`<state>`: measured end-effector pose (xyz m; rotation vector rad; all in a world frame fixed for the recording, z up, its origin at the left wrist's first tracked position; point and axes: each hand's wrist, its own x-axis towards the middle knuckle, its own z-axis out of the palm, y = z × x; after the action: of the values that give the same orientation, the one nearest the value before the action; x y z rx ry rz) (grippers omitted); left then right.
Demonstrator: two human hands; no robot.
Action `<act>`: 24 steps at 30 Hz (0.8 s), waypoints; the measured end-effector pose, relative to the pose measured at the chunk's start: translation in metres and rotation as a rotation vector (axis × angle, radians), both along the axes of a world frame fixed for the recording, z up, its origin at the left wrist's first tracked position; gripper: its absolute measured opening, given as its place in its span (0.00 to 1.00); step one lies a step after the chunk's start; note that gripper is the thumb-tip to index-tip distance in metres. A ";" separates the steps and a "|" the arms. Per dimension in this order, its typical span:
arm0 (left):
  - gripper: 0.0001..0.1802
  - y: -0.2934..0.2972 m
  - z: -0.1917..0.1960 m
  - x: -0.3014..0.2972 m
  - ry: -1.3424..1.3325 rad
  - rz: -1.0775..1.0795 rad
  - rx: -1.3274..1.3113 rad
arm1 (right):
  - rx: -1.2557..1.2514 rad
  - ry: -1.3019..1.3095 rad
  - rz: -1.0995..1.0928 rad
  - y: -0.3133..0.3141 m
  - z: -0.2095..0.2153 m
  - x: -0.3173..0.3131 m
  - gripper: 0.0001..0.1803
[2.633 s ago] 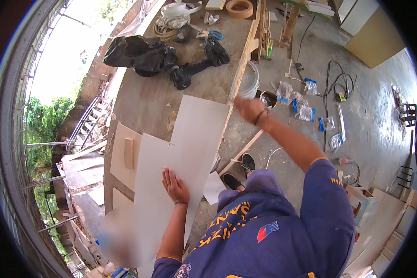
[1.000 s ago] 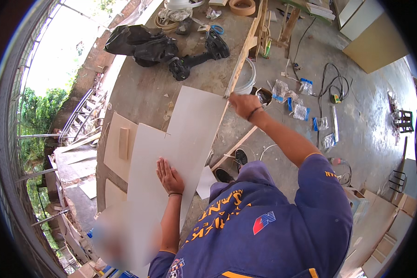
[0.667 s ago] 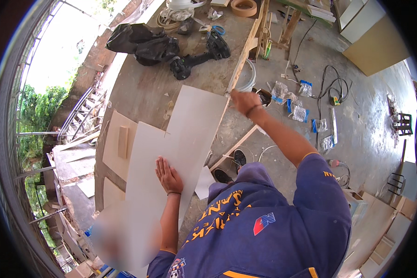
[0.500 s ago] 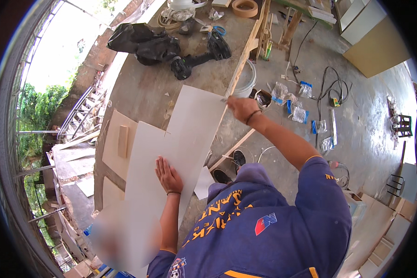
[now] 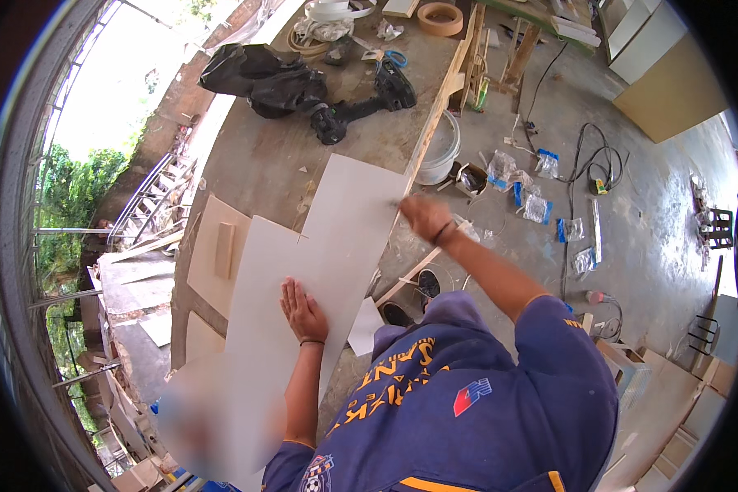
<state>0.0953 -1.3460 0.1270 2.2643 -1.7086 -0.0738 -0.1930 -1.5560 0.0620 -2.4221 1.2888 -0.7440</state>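
Observation:
A white board (image 5: 348, 213) with a notch cut from its far left side lies on the workbench (image 5: 361, 143), its right side along the bench edge. My left hand (image 5: 303, 312) presses flat on the board, fingers stretched out. At the board's right edge, my right hand (image 5: 426, 218) is closed in a grip. A small dark tip shows ahead of its fingers, against the edge, but I cannot make out what it is. Left of the board lies a pale panel (image 5: 205, 266) with a small wood block (image 5: 225, 250) on it.
Farther back on the bench are a black cordless power tool (image 5: 357, 107), black plastic (image 5: 262, 78), scissors (image 5: 395, 57) and a tape roll (image 5: 440, 15). A white bucket (image 5: 441, 156), hardware bags (image 5: 537, 209) and a coiled cable (image 5: 603, 160) are on the floor. A blurred patch covers the lower left.
My right hand has moved a short way along the board's right edge toward me. My left hand stays flat on the board. The whole view has shifted slightly.

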 end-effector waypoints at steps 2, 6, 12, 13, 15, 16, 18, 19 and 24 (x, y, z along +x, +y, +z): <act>0.25 0.005 0.002 0.005 -0.023 0.009 0.001 | 0.129 0.053 -0.174 -0.037 0.024 -0.004 0.09; 0.25 0.000 0.002 -0.001 0.018 0.021 0.026 | 0.124 -0.050 -0.309 -0.059 0.020 -0.019 0.08; 0.25 0.005 -0.001 0.003 -0.009 0.016 -0.007 | -0.082 -0.096 0.078 0.008 0.021 0.002 0.07; 0.25 0.005 0.001 0.002 -0.007 0.015 -0.005 | 0.005 0.004 -0.024 -0.010 0.021 -0.004 0.06; 0.25 0.002 0.004 -0.001 0.003 0.009 0.001 | 0.181 0.212 -0.230 -0.050 0.017 -0.017 0.04; 0.25 0.003 0.003 -0.001 0.000 0.007 0.002 | 0.182 0.159 -0.246 -0.057 0.020 -0.023 0.05; 0.25 0.003 -0.001 0.003 -0.011 0.000 0.001 | 0.183 0.046 -0.282 -0.067 0.026 -0.032 0.06; 0.25 0.003 -0.002 0.004 -0.014 0.005 -0.001 | 0.134 0.040 -0.140 -0.060 0.031 -0.027 0.07; 0.25 0.006 0.000 0.003 -0.009 0.003 0.001 | 0.201 0.306 -0.035 -0.045 0.054 -0.018 0.11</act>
<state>0.0987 -1.3404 0.1272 2.2714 -1.7095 -0.0632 -0.2110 -1.6005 0.1163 -2.4171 1.4413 -0.2410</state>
